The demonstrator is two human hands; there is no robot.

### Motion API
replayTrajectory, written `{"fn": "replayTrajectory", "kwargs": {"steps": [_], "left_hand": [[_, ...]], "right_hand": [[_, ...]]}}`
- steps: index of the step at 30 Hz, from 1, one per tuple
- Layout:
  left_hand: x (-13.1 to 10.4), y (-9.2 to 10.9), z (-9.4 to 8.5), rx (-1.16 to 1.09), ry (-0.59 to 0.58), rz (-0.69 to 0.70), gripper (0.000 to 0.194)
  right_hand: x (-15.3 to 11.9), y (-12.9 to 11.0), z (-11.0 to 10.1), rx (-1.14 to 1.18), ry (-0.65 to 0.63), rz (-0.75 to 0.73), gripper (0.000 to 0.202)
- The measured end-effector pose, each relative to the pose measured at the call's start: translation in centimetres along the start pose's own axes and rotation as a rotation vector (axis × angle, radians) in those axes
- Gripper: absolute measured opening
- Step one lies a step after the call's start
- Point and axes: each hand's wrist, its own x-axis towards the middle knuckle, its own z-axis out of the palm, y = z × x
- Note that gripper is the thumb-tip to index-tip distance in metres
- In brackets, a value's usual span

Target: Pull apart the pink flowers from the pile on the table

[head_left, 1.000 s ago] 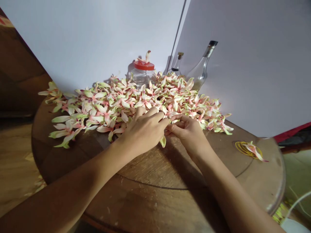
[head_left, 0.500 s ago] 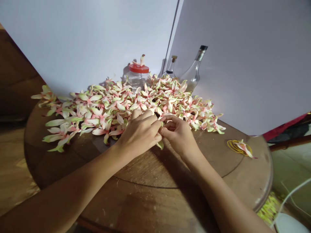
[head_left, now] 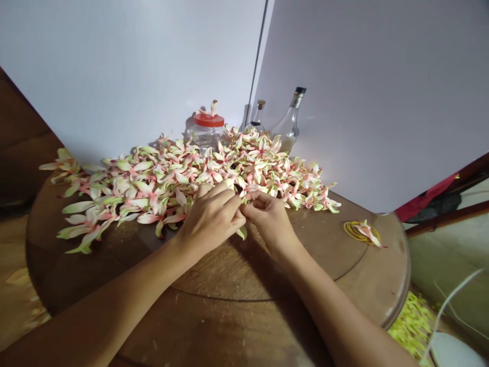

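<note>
My left hand [head_left: 212, 216] is closed around a flower, mostly hidden behind the fingers; one pale green petal [head_left: 242, 233] pokes out below. Close against it, my right hand [head_left: 269, 216] pinches with thumb and forefinger at the same spot, though what lies between those fingertips is too hidden to make out. Both hands hover over the near edge of a wide heap of pink, white and green flowers [head_left: 153, 191], spread across the back of a round wooden table [head_left: 229, 270].
Behind the heap stand a clear jar with a red lid [head_left: 209, 120], a small corked bottle [head_left: 258, 114] and a taller, black-capped bottle [head_left: 289, 122]. Yellow rubber bands [head_left: 353, 232] lie at the right with a single flower [head_left: 369, 233] on them. A pale wall [head_left: 133, 66] rises behind.
My view has shifted slightly, so the scene sits further left and lower. Both hands stay together at the flower, the right fingertips now drawn in closer.
</note>
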Motion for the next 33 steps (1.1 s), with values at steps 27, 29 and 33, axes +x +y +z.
{"fn": "replayTrajectory", "kwargs": {"steps": [27, 29, 33], "left_hand": [[0.22, -0.39, -0.13, -0.106, -0.046, -0.127, 0.023], [0.23, -0.39, -0.07, -0.120, -0.040, -0.135, 0.024], [0.18, -0.37, 0.07, -0.133, -0.020, -0.133, 0.024]], "right_hand": [[0.31, 0.37, -0.61, -0.316, -0.097, -0.164, 0.017], [0.13, 0.16, -0.58, -0.391, -0.074, -0.182, 0.015], [-0.01, -0.10, -0.58, -0.426, -0.063, -0.206, 0.014]]}}
